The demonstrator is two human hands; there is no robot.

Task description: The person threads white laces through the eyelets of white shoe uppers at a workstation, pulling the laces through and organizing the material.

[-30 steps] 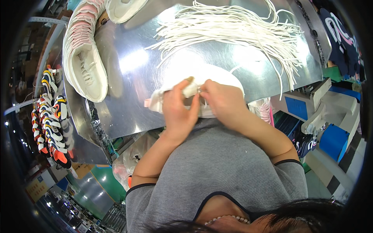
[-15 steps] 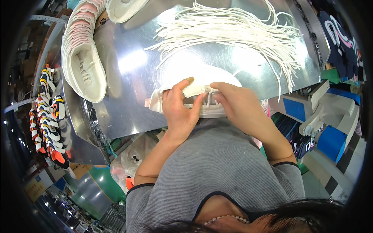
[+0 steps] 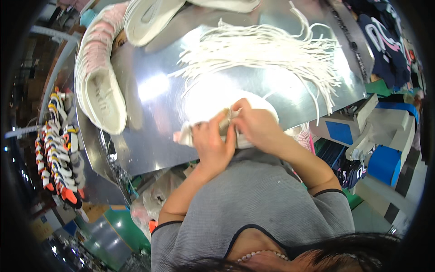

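Note:
A white shoe upper (image 3: 186, 135) lies at the table's near edge, right in front of me, its heel end to the left. My left hand (image 3: 213, 143) is closed on the opening's side, thumb and fingers gripping the material around the tongue. Close beside it, my right hand (image 3: 257, 126) works at the same spot with thumb and forefinger pinched together. What sits between those fingertips is too small to make out. Glare from the metal washes out much of the upper's far side, and my hands cover its middle.
Beyond the upper, a bundle of white shoelaces (image 3: 258, 47) spreads over the shiny metal table (image 3: 152, 147). Nested white and pink uppers (image 3: 105, 102) curve along the left, with more white uppers (image 3: 152, 20) at the back. Colourful shoe parts (image 3: 61, 156) hang far left; a grey machine (image 3: 358, 124) stands right.
My right hand has shifted slightly left, its fingertips now closer to the left hand's. The view has shifted a little, showing more white uppers at the back.

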